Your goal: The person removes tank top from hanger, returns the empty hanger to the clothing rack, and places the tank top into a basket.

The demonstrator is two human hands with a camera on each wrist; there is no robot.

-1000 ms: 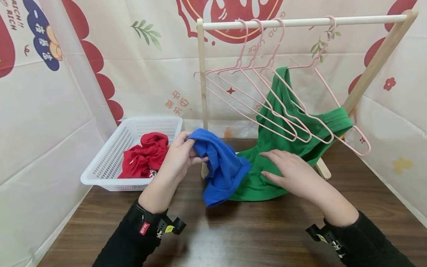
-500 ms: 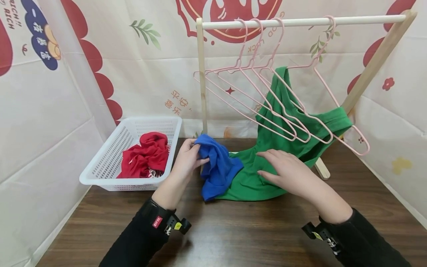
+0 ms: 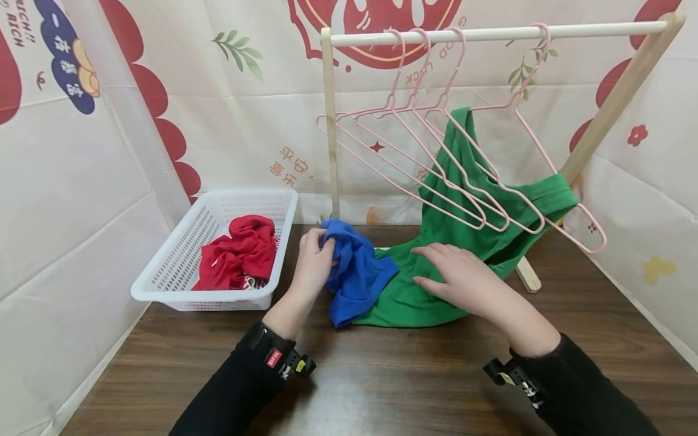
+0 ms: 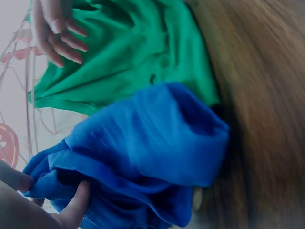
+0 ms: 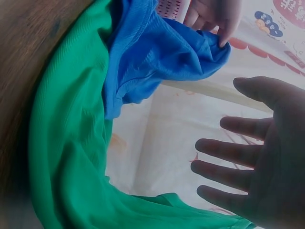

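Note:
My left hand (image 3: pixel 313 263) pinches the upper edge of a crumpled blue garment (image 3: pixel 357 275) between thumb and fingers. In the left wrist view the blue garment (image 4: pixel 152 133) bunches into folds, with an opening towards the table side. It overlaps the hem of a green tank top (image 3: pixel 417 290), whose straps hang on the rightmost pink hanger (image 3: pixel 537 142) while its lower part spreads over the table. Over the green cloth hovers my right hand (image 3: pixel 460 278), its fingers extended and holding nothing; the right wrist view shows these fingers (image 5: pixel 233 152) spread apart.
A white perforated basket (image 3: pixel 163 260) with a crumpled red garment (image 3: pixel 240 251) stands on the left. Several more pink hangers (image 3: pixel 414 112) hang from the white rod (image 3: pixel 496 36) of a wooden rack. Patterned cloth walls enclose the brown table (image 3: pixel 382 387).
My left hand has moved right and slightly down, still holding the blue garment, which now sits lower and more bunched beside the green hem. The right hand has drifted slightly left.

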